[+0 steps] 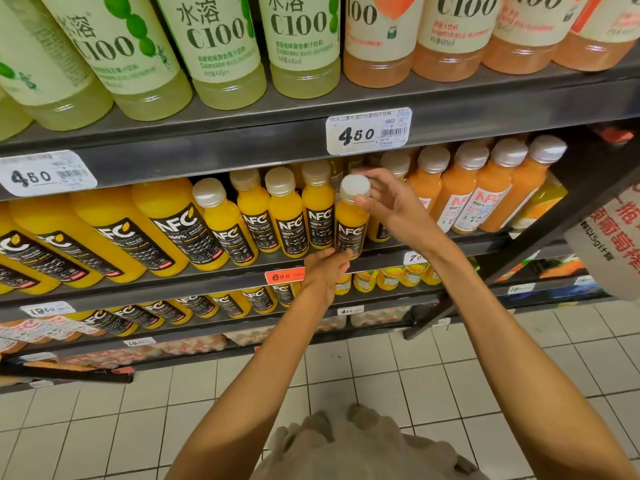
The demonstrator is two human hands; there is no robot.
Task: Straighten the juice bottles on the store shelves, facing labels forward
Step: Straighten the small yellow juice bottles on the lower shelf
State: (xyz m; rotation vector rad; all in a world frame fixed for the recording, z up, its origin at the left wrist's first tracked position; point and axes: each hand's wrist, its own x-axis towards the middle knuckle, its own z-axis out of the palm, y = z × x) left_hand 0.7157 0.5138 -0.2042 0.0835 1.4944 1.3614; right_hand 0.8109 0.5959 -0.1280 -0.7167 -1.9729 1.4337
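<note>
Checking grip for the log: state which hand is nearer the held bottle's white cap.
Right. The right hand pinches the white cap from the right side; the left hand holds the bottle's base, well below.

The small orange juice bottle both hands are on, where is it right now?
In the head view, the bottle stands mid-frame at the middle shelf's front edge, right of the small NFC bottle row. The right hand holds its cap; the left hand its base.

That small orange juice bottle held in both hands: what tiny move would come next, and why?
Probably a slight push back into the row. The small orange juice bottle stands at the shelf edge, ahead of its neighbours, its NFC label already facing out. The right hand pinches its cap and the left hand holds its base.
</note>
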